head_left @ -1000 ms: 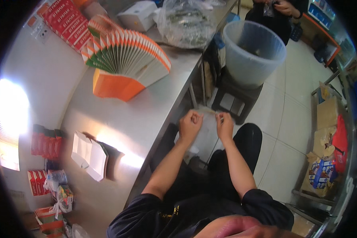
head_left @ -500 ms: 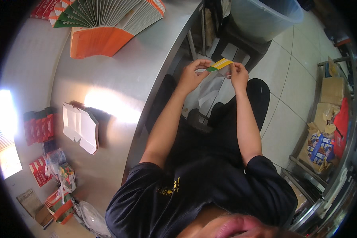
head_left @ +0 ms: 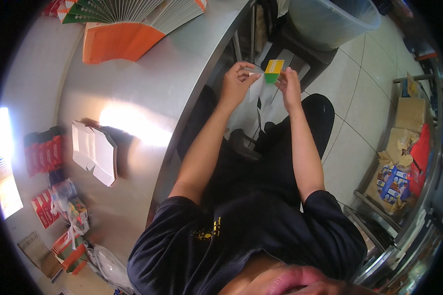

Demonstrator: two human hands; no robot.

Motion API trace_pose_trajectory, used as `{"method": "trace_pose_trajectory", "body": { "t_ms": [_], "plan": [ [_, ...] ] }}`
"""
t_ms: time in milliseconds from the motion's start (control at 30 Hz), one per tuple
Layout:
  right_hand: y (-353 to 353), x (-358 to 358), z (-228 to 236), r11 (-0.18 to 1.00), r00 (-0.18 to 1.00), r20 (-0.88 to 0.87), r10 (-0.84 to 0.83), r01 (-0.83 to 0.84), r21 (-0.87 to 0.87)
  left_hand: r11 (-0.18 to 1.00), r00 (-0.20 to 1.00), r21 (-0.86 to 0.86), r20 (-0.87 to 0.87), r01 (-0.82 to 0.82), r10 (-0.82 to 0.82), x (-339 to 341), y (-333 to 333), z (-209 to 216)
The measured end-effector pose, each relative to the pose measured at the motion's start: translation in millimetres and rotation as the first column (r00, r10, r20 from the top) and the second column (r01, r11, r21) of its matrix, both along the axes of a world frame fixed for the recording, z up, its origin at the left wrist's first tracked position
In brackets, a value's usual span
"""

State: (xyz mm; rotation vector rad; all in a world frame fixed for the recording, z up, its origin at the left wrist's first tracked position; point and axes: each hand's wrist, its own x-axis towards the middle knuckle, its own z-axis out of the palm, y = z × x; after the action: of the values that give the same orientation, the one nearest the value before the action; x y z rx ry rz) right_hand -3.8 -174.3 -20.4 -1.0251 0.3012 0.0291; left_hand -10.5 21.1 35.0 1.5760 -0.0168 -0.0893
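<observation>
A small yellow and green piece of card (head_left: 273, 72) is held up between my two hands, over the gap between my knees. My right hand (head_left: 289, 88) is closed on its right edge with the fingertips. Left of the card, my left hand (head_left: 238, 84) pinches a white paper edge between thumb and fingers, its index finger raised. A white sheet (head_left: 256, 92) hangs below the fingers; whether it joins the coloured card I cannot tell. On the steel table (head_left: 142, 88) to my left lies a stack of flat, partly folded white cartons (head_left: 94, 152).
Fanned orange and green cartons (head_left: 123, 42) stand at the table's far end. Red packets (head_left: 44, 151) and bagged goods (head_left: 77, 214) line its left side. A translucent tub (head_left: 332, 24) rests on a dark stool (head_left: 300, 54) ahead. A shelf with cardboard (head_left: 411, 110) runs along the right.
The yellow and green card has turned from lying slanted between both hands to standing more upright at my right hand. My left hand has shifted from its green end to the white edge.
</observation>
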Motion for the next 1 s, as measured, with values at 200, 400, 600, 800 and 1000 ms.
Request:
{"method": "trace_pose_trajectory", "body": {
  "t_ms": [200,400,600,800,1000],
  "plan": [
    [20.9,-13.4,1.2,0.956,0.983,0.144,0.112,-0.067,-0.286,0.994,0.998,0.083,0.007,-0.066,0.066,2.1,-0.3,-8.5],
    [20.7,-19.7,18.1,0.774,0.936,0.319,0.151,0.089,-0.627,0.99,0.991,0.067,-0.036,-0.126,0.128,4.9,0.0,-10.6],
    [33.1,-31.3,29.2,0.751,0.904,0.371,0.211,0.093,-0.654,0.991,0.992,0.053,-0.035,-0.122,0.124,2.7,-4.0,-7.5],
    [23.5,-21.1,10.1,0.936,0.96,0.248,0.13,-0.036,-0.35,0.998,1.0,-0.056,0.03,-0.006,0.008,-2.5,-10.3,-11.1],
    [23.6,-19.5,6.2,0.972,0.96,0.236,0.15,-0.099,-0.214,0.999,0.997,0.008,0.056,0.045,-0.045,-4.2,-13.0,-10.7]
  ]
}}
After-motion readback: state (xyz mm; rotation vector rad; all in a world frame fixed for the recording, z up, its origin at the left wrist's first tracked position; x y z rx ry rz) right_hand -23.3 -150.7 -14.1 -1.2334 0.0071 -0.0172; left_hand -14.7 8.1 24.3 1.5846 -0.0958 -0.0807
